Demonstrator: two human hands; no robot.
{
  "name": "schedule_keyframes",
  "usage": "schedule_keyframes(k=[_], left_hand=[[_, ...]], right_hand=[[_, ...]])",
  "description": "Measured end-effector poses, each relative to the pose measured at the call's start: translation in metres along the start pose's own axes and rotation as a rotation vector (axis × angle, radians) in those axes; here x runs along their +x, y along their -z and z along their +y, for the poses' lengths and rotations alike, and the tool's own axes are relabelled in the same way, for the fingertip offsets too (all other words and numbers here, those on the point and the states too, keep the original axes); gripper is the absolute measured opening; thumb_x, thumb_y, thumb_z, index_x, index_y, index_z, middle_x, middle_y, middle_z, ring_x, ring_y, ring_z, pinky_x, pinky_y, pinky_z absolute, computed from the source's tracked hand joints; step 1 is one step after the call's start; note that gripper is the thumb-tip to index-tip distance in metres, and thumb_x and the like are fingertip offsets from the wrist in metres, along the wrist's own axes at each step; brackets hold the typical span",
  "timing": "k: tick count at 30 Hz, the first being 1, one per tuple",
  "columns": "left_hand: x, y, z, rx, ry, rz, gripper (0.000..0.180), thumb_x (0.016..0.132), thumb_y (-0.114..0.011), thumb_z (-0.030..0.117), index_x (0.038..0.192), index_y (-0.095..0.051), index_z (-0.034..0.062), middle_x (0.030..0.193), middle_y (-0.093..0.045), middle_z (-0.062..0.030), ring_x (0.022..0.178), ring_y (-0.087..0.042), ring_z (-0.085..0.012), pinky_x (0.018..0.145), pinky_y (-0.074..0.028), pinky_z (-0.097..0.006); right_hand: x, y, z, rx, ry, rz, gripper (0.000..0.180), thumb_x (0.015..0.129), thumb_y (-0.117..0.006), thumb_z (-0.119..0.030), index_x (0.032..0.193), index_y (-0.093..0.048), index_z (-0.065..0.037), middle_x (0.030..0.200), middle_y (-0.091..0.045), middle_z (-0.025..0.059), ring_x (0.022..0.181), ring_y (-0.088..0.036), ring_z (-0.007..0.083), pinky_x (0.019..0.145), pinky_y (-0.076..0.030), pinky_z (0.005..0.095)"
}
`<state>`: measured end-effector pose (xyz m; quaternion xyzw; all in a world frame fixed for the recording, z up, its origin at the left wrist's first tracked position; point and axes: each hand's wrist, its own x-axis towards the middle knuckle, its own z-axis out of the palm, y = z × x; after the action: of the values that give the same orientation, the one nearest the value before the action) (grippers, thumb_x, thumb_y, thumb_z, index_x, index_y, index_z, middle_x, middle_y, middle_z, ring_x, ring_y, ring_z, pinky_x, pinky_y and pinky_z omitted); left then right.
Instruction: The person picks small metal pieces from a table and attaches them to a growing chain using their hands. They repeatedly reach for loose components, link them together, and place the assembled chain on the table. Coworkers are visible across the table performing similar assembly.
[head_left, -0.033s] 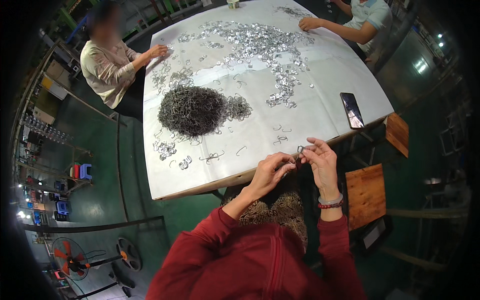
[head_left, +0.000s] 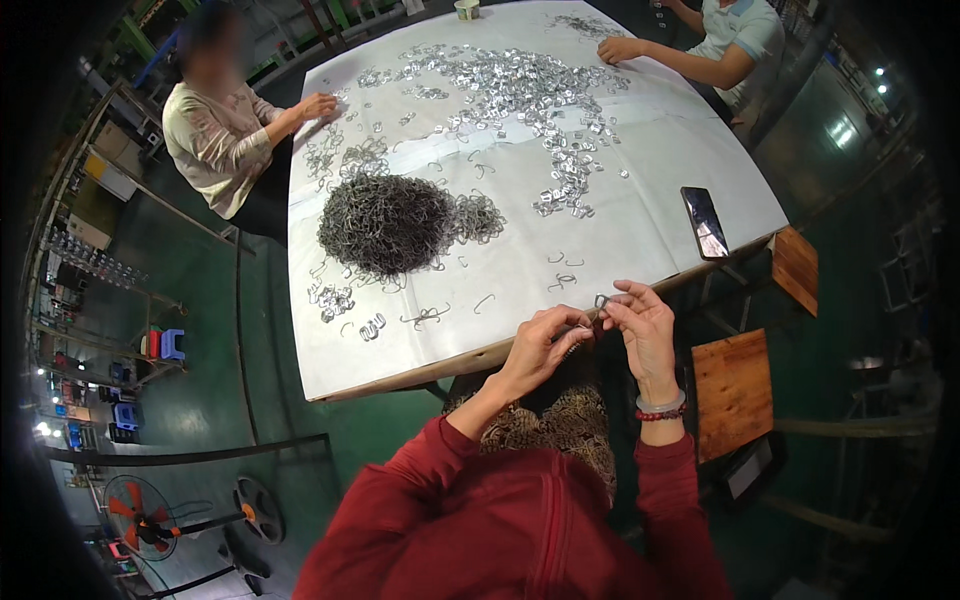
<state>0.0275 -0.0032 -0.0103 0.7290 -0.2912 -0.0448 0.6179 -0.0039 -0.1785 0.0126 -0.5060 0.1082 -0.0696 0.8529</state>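
My right hand (head_left: 643, 325) pinches a small dark metal loop (head_left: 601, 301) between thumb and fingertips, just off the table's front edge. Close beside it, my left hand (head_left: 545, 348) is closed, thumb against fingers. Something small and shiny shows under its fingers, too small to name. Ahead on the white-covered table (head_left: 520, 260) lie a few loose bent wire hooks (head_left: 566, 279). Left of them stands a big heap of dark wire hooks (head_left: 385, 222), with a smaller pile (head_left: 478, 217) against its right side.
Flat silvery metal pieces (head_left: 515, 80) spread over the far table, and a few lie near the left edge. A phone (head_left: 705, 222) lies at the right edge. Two people sit across, their hands (head_left: 318, 105) on the table. Wooden stools (head_left: 733, 392) stand right; a fan (head_left: 138, 515) stands lower left.
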Motion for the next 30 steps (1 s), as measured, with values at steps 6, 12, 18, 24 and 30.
schedule_keyframes(k=[6,12,18,24,30], left_hand=[[0.006,0.001,0.000,-0.012,-0.055,-0.034,0.014,0.087,-0.068,0.008,0.099,-0.063,0.0026,0.091,-0.068,-0.0084,0.084,-0.065,-0.0195,0.074,-0.052,-0.031],[0.000,0.009,-0.017,-0.047,0.039,-0.128,0.019,0.087,-0.067,0.014,0.103,-0.061,0.0045,0.102,-0.066,-0.0100,0.096,-0.062,-0.0250,0.081,-0.048,-0.035],[0.034,0.066,-0.062,-0.037,0.058,-0.010,0.042,0.086,-0.069,0.020,0.124,-0.056,0.0065,0.121,-0.061,-0.0088,0.113,-0.057,-0.0206,0.088,-0.048,-0.033],[0.147,0.127,-0.127,1.158,-0.189,-0.251,0.008,0.080,-0.063,0.014,0.086,-0.068,0.0112,0.088,-0.063,-0.0049,0.092,-0.058,-0.0259,0.077,-0.049,-0.038],[0.169,0.132,-0.137,1.391,-0.338,-0.566,0.008,0.083,-0.054,0.011,0.080,-0.061,0.0078,0.087,-0.060,-0.0067,0.091,-0.059,-0.0240,0.079,-0.051,-0.037]], right_hand=[[-0.012,-0.015,-0.001,-0.048,0.061,-0.017,0.029,0.082,-0.064,0.010,0.110,-0.057,0.006,0.088,-0.065,0.0104,0.072,-0.060,0.0122,0.068,-0.051,0.0238],[-0.015,-0.016,0.014,-0.172,0.185,-0.001,0.029,0.082,-0.063,0.011,0.110,-0.056,0.005,0.089,-0.066,0.0127,0.074,-0.060,0.0126,0.066,-0.050,0.0231],[-0.030,-0.023,0.018,-0.193,0.163,-0.014,0.030,0.081,-0.066,0.012,0.108,-0.058,0.004,0.091,-0.067,0.0119,0.075,-0.063,0.0122,0.064,-0.053,0.0233],[-0.031,-0.022,0.019,-0.147,0.090,-0.044,0.030,0.081,-0.066,0.012,0.109,-0.060,0.003,0.092,-0.067,0.0115,0.076,-0.064,0.0121,0.064,-0.055,0.0236],[-0.028,-0.014,0.011,-0.186,0.077,-0.046,0.028,0.081,-0.066,0.012,0.108,-0.061,0.004,0.092,-0.067,0.0121,0.076,-0.064,0.0131,0.064,-0.056,0.0242]])
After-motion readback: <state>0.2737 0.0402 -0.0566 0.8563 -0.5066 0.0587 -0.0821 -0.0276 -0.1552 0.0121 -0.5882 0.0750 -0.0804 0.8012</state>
